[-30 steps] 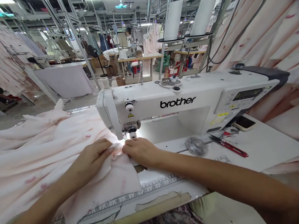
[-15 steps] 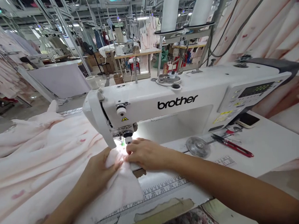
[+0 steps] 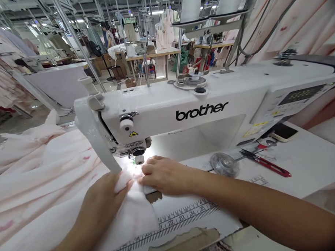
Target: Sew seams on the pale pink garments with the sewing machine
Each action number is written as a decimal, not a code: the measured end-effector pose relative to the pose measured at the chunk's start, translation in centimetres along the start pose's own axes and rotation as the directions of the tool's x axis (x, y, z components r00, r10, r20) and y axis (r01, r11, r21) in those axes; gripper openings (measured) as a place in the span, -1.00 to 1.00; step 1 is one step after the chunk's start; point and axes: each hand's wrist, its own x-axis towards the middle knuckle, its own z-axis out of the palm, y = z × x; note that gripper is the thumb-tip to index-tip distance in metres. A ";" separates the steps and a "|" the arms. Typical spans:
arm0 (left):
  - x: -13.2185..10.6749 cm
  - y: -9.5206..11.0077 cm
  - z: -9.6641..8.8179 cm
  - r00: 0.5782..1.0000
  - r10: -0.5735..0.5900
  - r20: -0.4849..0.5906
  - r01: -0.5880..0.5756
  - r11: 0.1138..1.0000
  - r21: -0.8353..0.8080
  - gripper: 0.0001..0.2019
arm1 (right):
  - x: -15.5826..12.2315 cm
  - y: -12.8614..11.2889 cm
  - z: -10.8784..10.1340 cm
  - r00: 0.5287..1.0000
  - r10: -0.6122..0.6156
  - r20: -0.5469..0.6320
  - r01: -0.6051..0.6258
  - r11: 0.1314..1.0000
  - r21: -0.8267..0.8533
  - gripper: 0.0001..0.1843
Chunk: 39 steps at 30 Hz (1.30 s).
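Observation:
Pale pink-and-white fabric [image 3: 67, 180] covers the left side of the sewing machine's bed and runs up under its needle area. My left hand [image 3: 104, 195] pinches a fold of it just left of the lit needle area. Close by on the right, my right hand [image 3: 163, 175] has its fingers curled down on the fabric's edge, beside the presser foot. The white sewing machine [image 3: 161, 114] stands over both hands. Glare and my fingers hide the needle and the stitching point.
Right of my hands lie a clear bobbin-like disc [image 3: 224, 164], red-handled thread snips [image 3: 265, 164] and a phone [image 3: 283, 131]. A printed ruler strip [image 3: 187, 214] runs along the table front. Thread cones [image 3: 191, 7] stand behind the machine. More fabric hangs at right [image 3: 287, 29].
The view has come slightly closer to the machine and shifted a little. Both hands keep their hold on the fabric near the needle, with little visible movement of the cloth.

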 end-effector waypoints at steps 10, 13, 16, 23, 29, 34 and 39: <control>0.6 0.0 -0.3 0.796 0.592 -0.124 -0.573 0.804 0.160 -0.78 | 0.1 -0.2 -0.1 1.000 0.007 -0.004 -0.007 1.000 -0.011 -0.94; 0.5 -1.4 0.0 0.842 0.537 -0.063 -0.539 0.842 -0.024 -0.71 | 0.0 -0.2 -0.2 1.000 0.001 0.004 -0.001 1.000 -0.011 -0.90; 0.7 -2.3 0.3 0.865 0.492 -0.103 -0.501 0.860 -0.102 -0.64 | 0.0 -0.1 -0.2 0.999 0.000 0.033 0.000 1.000 -0.023 -0.94; 1.2 -1.5 0.5 0.798 0.587 -0.134 -0.602 0.786 -0.140 -0.65 | 0.1 0.0 -0.2 1.000 -0.021 0.013 0.021 0.998 -0.051 -0.95; 0.9 -1.3 0.4 0.830 0.554 -0.058 -0.557 0.820 -0.131 -0.61 | -0.1 -0.1 -0.5 0.998 0.011 -0.054 -0.015 0.997 -0.073 -0.89; 0.5 -1.1 0.5 0.847 0.528 -0.062 -0.531 0.831 -0.168 -0.60 | 0.0 -0.1 0.0 0.990 0.043 -0.137 -0.041 0.999 0.017 -0.67; 0.6 -1.1 0.7 0.847 0.530 -0.048 -0.531 0.836 -0.136 -0.54 | 0.3 -0.1 0.3 0.996 0.083 -0.045 -0.083 0.997 -0.003 -0.86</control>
